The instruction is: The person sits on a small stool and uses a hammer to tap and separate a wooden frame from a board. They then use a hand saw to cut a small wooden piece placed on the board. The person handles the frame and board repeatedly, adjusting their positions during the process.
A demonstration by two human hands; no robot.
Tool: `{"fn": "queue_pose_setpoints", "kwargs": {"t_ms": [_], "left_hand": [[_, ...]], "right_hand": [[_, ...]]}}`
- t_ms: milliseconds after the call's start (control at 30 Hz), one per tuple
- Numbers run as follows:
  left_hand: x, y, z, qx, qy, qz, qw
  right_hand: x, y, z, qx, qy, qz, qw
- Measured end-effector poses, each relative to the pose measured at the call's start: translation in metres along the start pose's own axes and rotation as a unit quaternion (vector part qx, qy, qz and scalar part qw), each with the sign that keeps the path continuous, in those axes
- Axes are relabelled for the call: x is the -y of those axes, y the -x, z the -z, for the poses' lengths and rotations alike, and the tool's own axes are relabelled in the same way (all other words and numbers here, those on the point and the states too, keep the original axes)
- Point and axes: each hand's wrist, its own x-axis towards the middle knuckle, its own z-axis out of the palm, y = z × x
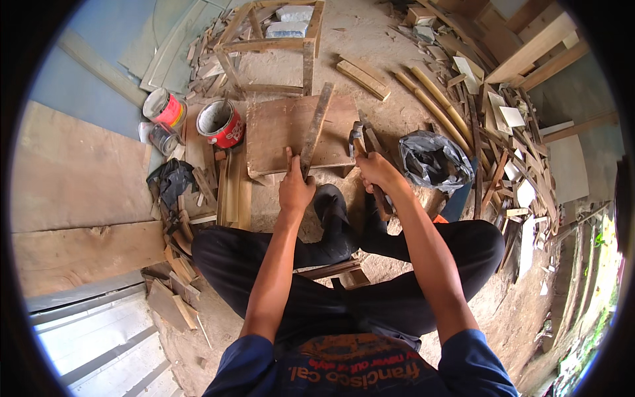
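Observation:
A long narrow wooden strip [318, 122] slants up and away from my left hand [296, 190], which is closed around its near end with the index finger stretched out. Its far part lies over a low wooden bench [272, 135]. My right hand [378, 171] grips a hammer [382, 202] by its wooden handle. The metal hammer head [356, 130] is near the bench's right edge, and the handle's end sticks out below my fist. Both hands are just in front of the bench, above my shoes.
Left of the bench stand a red paint can [223, 131] and a second can [163, 106]. Behind it is a wooden stool frame [309, 63]. A black plastic bag [433, 159] sits at the right, before bamboo poles [433, 112] and a heap of wood scraps [512, 172].

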Motion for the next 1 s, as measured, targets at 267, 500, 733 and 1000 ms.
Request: {"fn": "queue_pose_setpoints", "kwargs": {"t_ms": [267,500,733,1000], "left_hand": [[-0.002,0.001,-0.002,0.000,-0.005,-0.018,1.000],[0.007,0.002,-0.005,-0.020,0.001,-0.025,0.999],[0.014,-0.004,-0.005,-0.113,0.065,-0.115,0.985],[-0.049,0.012,0.024,0.114,0.474,0.063,0.871]], "right_hand": [[-0.043,-0.012,-0.024,-0.122,0.043,0.152,0.980],[-0.050,0.057,0.001,-0.021,-0.072,-0.012,0.997],[-0.066,0.098,0.005,-0.086,-0.244,0.068,0.964],[-0.084,0.097,0.008,-0.114,-0.340,0.056,0.932]]}}
